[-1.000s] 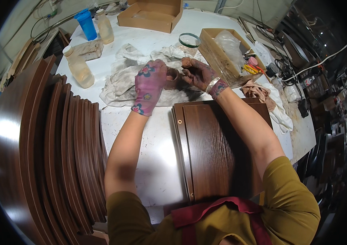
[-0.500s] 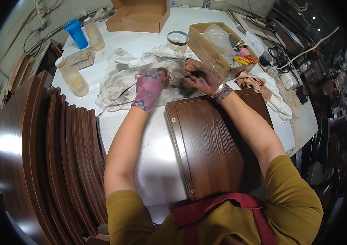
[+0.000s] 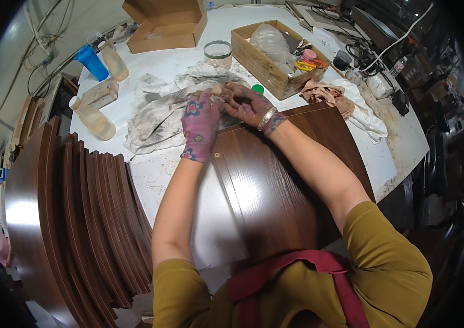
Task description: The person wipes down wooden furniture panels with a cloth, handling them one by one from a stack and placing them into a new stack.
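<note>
My left hand (image 3: 198, 126), in a pink flowered glove, is closed with its fingertips raised over a smudged grey-white rag (image 3: 155, 123). My right hand (image 3: 249, 106), in a dark-stained glove with a metal band at the wrist, meets it there with bent fingers. Both hands pinch at something small between them; the fingers cover most of it and its kind cannot be made out. Below my hands lies a dark brown wood-grain board (image 3: 292, 175) with a small round fitting near its far left corner. A green cap (image 3: 257, 88) shows just beyond my right hand.
Curved brown panels (image 3: 95, 218) stand in a row at left. Beyond the rag are a glass jar (image 3: 219, 56), an open cardboard box (image 3: 169, 41) and a box (image 3: 275, 76) holding a plastic bag and orange-handled scissors (image 3: 309, 65). Bottles (image 3: 95, 121) stand left, cloths (image 3: 327, 98) right.
My hands, apart over the rag before, have come together, the right moving left toward the other. The green cap has come into sight. The whole view has shifted somewhat.
</note>
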{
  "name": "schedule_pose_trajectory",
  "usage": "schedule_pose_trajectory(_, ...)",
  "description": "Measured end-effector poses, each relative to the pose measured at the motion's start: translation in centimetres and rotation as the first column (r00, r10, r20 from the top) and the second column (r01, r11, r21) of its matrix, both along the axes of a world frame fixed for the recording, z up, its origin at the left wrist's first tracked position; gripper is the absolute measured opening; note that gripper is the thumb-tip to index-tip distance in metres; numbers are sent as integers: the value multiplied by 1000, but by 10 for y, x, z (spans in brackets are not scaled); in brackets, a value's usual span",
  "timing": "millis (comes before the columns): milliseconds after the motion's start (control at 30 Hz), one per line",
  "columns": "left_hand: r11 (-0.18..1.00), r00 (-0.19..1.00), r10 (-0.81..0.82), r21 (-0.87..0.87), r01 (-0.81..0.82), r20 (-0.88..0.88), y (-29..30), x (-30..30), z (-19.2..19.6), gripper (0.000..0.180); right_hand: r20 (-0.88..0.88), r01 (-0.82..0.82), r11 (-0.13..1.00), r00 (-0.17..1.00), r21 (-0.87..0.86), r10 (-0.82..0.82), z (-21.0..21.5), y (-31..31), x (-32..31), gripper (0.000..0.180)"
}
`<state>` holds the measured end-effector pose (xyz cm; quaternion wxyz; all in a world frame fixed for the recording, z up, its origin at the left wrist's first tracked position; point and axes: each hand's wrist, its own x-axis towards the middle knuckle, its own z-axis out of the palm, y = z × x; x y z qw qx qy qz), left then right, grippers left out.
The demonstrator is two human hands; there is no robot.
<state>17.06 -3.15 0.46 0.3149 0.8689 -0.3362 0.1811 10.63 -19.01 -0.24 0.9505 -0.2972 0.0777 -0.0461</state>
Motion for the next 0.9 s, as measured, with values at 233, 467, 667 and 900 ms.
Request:
schedule_pose_trajectory(233,996,982,-5,87,-12,187,21,4,17,30,-155,-55,997,986,63,64,17,19,5,24)
schedule_pose_trajectory(467,990,955,-95,126,62,279,18,-3,20,25,-101,-116,966,990,-233,95,0,6,6,19)
schedule_pose_trajectory(667,997,986,-71,18,69,153,18,-1,18,19,-47,-88,942,996,-323,77,2,11,-4,17)
schedule_pose_trajectory(900,862,733,-418,-488,135,-537,41,-13,21,16,28,-121,946,990,-301,136,-4,-22,-21,26)
